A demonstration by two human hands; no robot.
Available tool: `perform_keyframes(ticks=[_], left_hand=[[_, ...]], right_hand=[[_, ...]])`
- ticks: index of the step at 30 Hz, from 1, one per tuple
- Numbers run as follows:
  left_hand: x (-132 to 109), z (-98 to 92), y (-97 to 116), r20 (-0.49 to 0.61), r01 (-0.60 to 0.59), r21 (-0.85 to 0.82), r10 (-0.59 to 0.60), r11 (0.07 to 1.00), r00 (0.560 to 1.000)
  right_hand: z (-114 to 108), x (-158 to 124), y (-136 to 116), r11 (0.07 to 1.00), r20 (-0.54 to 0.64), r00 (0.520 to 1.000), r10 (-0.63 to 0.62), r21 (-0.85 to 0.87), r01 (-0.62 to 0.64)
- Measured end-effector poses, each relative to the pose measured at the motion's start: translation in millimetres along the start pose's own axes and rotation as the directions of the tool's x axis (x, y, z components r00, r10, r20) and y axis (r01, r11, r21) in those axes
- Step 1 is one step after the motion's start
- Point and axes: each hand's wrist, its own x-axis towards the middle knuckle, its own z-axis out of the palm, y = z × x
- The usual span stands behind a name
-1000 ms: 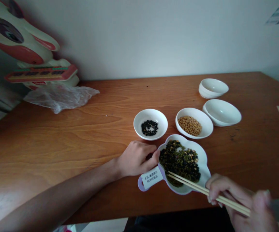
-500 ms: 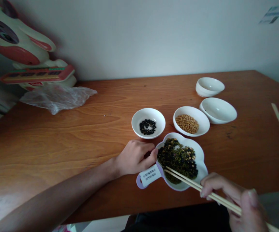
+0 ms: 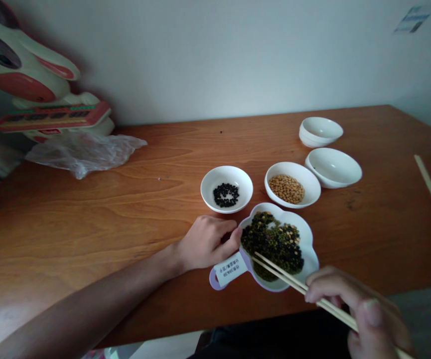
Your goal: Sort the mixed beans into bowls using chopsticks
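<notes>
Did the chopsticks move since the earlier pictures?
Yes, a little. Their tips now reach farther in over the beans, toward the far rim of the flower-shaped dish.

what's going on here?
A person holds wooden chopsticks in their right hand, the tips over a heap of mixed black, green and yellow beans in a white scalloped dish. Their left hand sits at the dish's lilac handle. Just beyond, one white bowl holds black beans, another yellow beans.
</notes>
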Motion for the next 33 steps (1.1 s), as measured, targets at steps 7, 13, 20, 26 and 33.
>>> perform_keyframes(ticks=[7,13,20,26,33], left_hand=[[-1,0.6,-1,0.018,0.026,0.008,-0.026,1.000,0.999],[-1,1.0,-1,0.021,0.022,0.004,-0.022,1.000,1.000],[0,0.8,-1,0.019,0.033,0.007,-0.034,0.999,0.999],[0,1.0,-1,0.021,0.039,0.004,-0.039,0.999,0.999],[-1,1.3,-1,0.024,0.039,-0.001,-0.039,0.999,0.999]], right_hand=[[-3,-1,-1,0.999,-0.131,0.991,-0.029,-0.022,0.027],[15,11,-21,0.997,-0.042,0.997,-0.057,0.040,0.058],[-5,1,-6,1.000,-0.211,0.977,0.022,0.008,-0.021],[0,2,-4,0.938,-0.326,0.880,0.345,0.159,-0.309],[9,18,-4,0.888,-0.300,0.848,0.438,0.289,-0.357]])
